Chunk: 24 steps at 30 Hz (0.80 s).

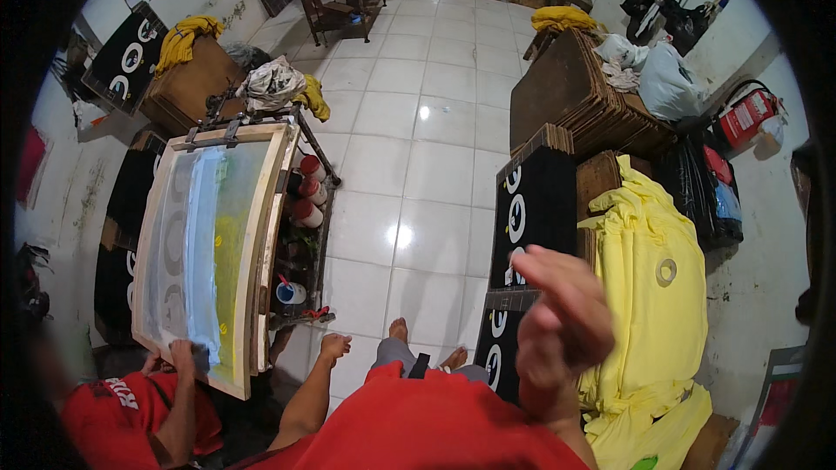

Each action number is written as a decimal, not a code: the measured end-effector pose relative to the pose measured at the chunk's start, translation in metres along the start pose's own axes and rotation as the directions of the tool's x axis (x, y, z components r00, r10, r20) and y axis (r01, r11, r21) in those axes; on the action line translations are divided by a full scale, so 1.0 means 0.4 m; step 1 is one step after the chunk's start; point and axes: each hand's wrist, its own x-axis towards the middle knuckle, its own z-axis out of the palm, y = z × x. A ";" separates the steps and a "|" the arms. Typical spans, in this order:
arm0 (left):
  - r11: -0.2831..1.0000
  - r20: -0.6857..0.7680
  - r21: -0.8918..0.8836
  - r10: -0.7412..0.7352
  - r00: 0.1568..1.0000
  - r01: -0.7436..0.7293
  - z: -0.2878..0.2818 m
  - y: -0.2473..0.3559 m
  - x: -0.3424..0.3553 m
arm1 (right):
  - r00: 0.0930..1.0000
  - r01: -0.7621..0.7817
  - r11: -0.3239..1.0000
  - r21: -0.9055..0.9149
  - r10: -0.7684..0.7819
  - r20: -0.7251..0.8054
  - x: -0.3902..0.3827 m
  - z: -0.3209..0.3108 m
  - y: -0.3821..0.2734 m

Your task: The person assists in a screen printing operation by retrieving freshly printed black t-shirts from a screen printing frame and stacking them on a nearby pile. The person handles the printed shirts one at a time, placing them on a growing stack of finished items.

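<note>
My left hand hangs low beside my leg, its fingers loosely bent with nothing visible in them. It is nearest to the right side of a wooden-framed printing screen, without touching it. My right hand is raised in front of me, slightly blurred, fingers half bent and pointing left, thumb apart. I see nothing held in it. Behind it, black printed panels with white ring shapes stand in line. A pile of yellow cloth lies just right of that hand, with a tape roll on top.
At lower left, a co-worker in a red shirt rests hands on the screen's near edge. Red-lidded jars and a paint cup sit on the cart's shelf. Stacked brown boards line the right; a tiled floor runs between.
</note>
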 end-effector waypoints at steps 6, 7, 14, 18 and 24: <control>0.989 -0.099 -0.123 0.069 0.993 -0.082 0.049 -0.004 -0.138 | 0.974 0.094 0.939 0.330 -0.155 0.164 0.123 -0.023 -0.281; 0.991 -0.088 -0.130 0.034 0.996 -0.046 0.069 -0.034 -0.151 | 0.968 0.160 0.913 0.376 -0.219 0.121 0.112 -0.034 -0.289; 0.982 0.040 0.186 -0.051 0.998 0.043 0.180 -0.362 -0.226 | 0.982 0.143 0.890 0.432 -0.076 -0.171 0.013 -0.139 -0.397; 0.863 0.053 0.494 0.092 0.994 -0.107 0.231 -0.477 -0.265 | 0.982 0.170 0.910 0.379 -0.188 0.012 0.013 -0.257 -0.400; 0.871 -0.044 0.483 0.128 0.991 -0.091 0.275 -0.383 -0.345 | 0.899 0.286 0.794 0.536 -0.417 0.138 0.030 -0.272 -0.374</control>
